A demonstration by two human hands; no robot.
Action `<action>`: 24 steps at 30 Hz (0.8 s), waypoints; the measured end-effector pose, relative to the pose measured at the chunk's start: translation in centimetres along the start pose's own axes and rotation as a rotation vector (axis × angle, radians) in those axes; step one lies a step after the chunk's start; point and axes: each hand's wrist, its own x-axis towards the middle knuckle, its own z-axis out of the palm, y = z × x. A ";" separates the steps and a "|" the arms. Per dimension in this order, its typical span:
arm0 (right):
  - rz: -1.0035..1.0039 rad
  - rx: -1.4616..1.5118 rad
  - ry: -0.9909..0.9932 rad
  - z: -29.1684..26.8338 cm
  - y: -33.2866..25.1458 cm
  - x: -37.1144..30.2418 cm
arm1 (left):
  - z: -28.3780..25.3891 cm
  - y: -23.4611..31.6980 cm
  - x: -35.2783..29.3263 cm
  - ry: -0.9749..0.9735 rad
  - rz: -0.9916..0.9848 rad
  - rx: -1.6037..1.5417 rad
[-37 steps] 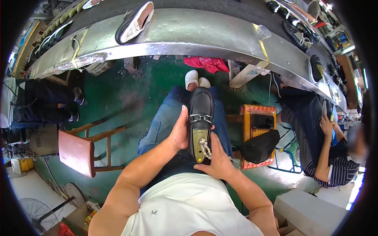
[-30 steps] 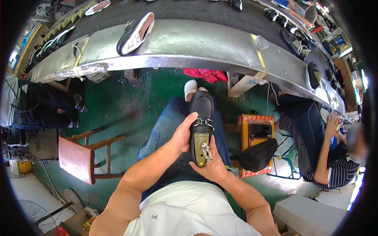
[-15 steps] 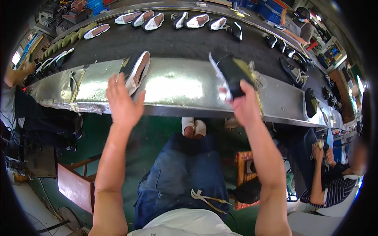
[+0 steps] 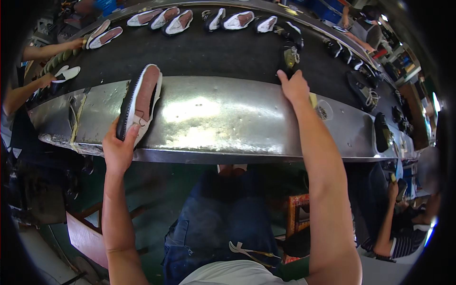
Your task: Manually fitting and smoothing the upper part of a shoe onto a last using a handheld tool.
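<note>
My left hand [image 4: 119, 151] grips one end of a shoe [image 4: 146, 88] with a reddish-brown inside, a pale lining and a black side with a white zigzag edge. This shoe is tilted over the near metal ledge [image 4: 223, 111]. Farther off on the right, my right hand [image 4: 295, 89] reaches over the ledge to the dark belt [image 4: 213, 57]. Its thumb and finger are apart at the near end of a black and olive shoe [image 4: 290, 58], which lies on the belt. Whether the fingertips still touch that shoe cannot be made out.
White-lined shoes [image 4: 238, 20] stand in a row along the belt's far side. More dark shoes [image 4: 365, 92] lie at the right. A clear cup [image 4: 324, 110] stands beside my right forearm. Co-workers' hands [image 4: 46, 80] handle shoes at the left. Pincers [image 4: 249, 251] rest on my lap.
My right hand has moved the black and olive shoe away from me onto the belt. My left hand has closed on the other shoe, which has shifted left. A co-worker's arms have reached in.
</note>
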 end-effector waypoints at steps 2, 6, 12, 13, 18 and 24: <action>-0.183 0.027 0.140 0.9 2.9 -2.7 | -0.2 -1.9 0.2 -0.023 -0.070 -0.106; -0.528 0.141 0.047 -2.4 5.7 -16.3 | -2.7 -2.1 -6.4 0.061 -0.041 -0.378; -0.701 0.182 -0.381 -9.0 13.1 -44.4 | -3.6 -1.9 -22.2 -0.672 -0.394 -0.977; -0.634 0.213 -0.458 -8.5 15.0 -48.3 | -2.1 0.1 -24.6 -0.729 -0.481 -1.098; -0.459 0.016 -0.731 -9.1 17.9 -57.3 | 2.7 1.4 -35.8 -0.869 -0.370 -0.601; -0.447 -0.075 -0.876 -13.5 16.6 -56.4 | 3.6 9.6 -32.2 -1.353 0.053 0.292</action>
